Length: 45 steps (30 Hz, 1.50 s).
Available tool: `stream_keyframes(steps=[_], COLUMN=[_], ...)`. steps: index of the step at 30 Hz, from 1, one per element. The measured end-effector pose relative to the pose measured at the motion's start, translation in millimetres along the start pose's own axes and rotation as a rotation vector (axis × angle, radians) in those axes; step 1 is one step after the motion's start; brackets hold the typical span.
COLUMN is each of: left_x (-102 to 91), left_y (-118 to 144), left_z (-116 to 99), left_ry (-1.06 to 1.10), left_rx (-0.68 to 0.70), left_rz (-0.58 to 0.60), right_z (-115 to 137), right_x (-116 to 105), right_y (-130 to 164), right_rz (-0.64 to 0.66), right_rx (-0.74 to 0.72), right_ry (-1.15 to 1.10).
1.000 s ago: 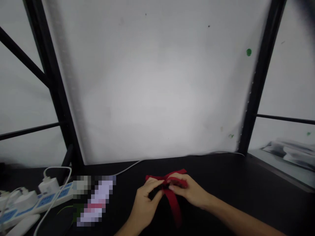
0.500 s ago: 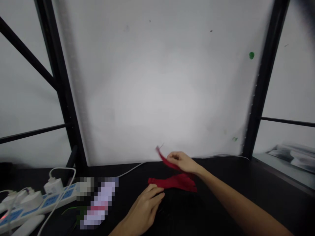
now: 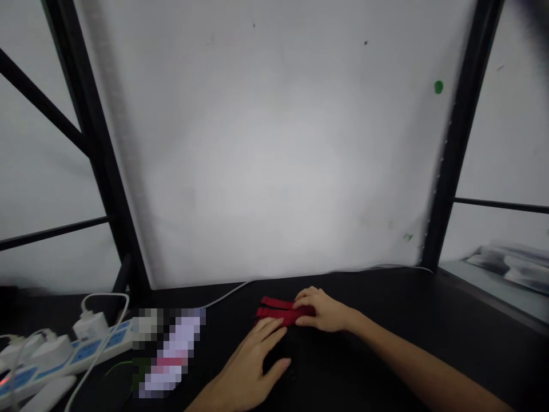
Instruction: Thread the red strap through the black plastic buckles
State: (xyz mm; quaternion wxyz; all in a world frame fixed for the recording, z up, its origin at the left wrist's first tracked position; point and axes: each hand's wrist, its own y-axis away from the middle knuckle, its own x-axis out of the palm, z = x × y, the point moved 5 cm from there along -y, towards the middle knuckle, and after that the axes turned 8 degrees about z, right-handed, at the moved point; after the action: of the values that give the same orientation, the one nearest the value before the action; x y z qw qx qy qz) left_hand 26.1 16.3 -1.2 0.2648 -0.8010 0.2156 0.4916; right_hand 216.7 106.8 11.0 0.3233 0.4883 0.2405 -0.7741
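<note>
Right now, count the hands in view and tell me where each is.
2: the left hand at the near edge of the red fabric, the right hand over its right end. No others show.

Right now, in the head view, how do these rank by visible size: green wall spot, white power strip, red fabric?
1. White power strip
2. Red fabric, visible part
3. Green wall spot

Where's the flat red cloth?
The red cloth lies bottom-centre in the head view, on the black tabletop, left hand at its near edge, right hand over its right end.
</note>
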Motion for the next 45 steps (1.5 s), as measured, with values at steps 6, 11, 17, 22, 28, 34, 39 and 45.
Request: stream_keyframes(steps=[6, 11, 17, 22, 28, 34, 39, 45], left_x=[13.5, 13.4, 8.0, 12.3, 16.0, 12.0, -10.4, -14.7], left_y=[1.0, 1.2, 2.8, 2.5, 7.0, 15.8, -17.6, -45.2], left_z=[-3.8, -5.3, -8.0, -11.6, -8.6, 2.7, 22.9, 48.9], left_ry=[0.028, -0.040, -0.105, -0.155, -0.268, -0.265, -0.203, -0.085], left_rx=[0.026, 0.022, 0.025, 0.129, 0.219, 0.242, -0.065, -0.143], left_rz=[0.239, 0.258, 0.176, 0.233, 0.195, 0.095, -0.146, -0.067], right_z=[1.9, 19.2, 39.1, 46.3, 53.5, 42.8, -12.8, -48.3], right_x=[6.0, -1.0, 23.9, 35.0, 34.3, -2.6, -18.3, -1.1], right_y=[9.7, 37.9, 76.6, 81.2, 83.0, 62.9, 35.3, 31.8], right_rz=[0.016, -0.073, 0.041, 0.022, 0.017, -0.101, -0.154, -0.121], right_rx=[0.044, -0.057, -0.123, -0.094, -0.076, -0.064, 0.227, 0.268], right_ry=[-0.028, -0.121, -0.121, -0.183, -0.206, -0.190, -0.012, -0.017])
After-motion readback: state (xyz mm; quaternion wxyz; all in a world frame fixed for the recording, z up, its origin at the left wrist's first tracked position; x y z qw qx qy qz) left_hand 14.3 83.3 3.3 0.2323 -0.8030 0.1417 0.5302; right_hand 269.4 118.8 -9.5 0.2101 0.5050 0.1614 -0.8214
